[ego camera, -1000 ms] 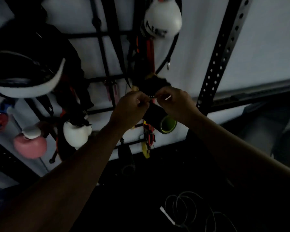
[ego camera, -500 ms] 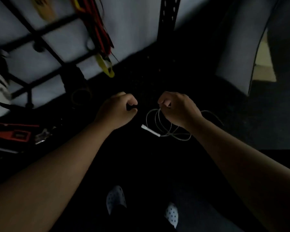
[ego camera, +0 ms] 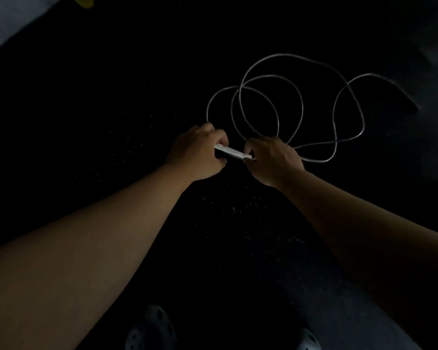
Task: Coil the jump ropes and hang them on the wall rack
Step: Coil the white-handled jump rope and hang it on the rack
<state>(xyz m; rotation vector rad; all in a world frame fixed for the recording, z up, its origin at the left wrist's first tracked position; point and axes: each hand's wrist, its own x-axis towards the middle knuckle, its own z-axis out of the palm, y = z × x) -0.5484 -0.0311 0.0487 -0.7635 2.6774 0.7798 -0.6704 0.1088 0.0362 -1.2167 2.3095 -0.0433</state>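
The left hand [ego camera: 197, 151] has its fingers curled round one end of a white handle [ego camera: 232, 152], and the right hand [ego camera: 272, 157] pinches the handle's other end between curled fingers and thumb, so the handle bridges the small gap between the two hands, tilted slightly down toward the right. From the hands, the thin pale jump rope [ego camera: 271, 79] spreads away in several loose overlapping loops on the dark speckled floor [ego camera: 111, 109], with a further loop trailing toward the floor's right edge, where its end fades into shadow. Both bare forearms reach in from the lower corners. Near the bottom edge two pale perforated shoes [ego camera: 149, 329] show dimly. A pale wall [ego camera: 8, 24] meets the floor's upper left corner.
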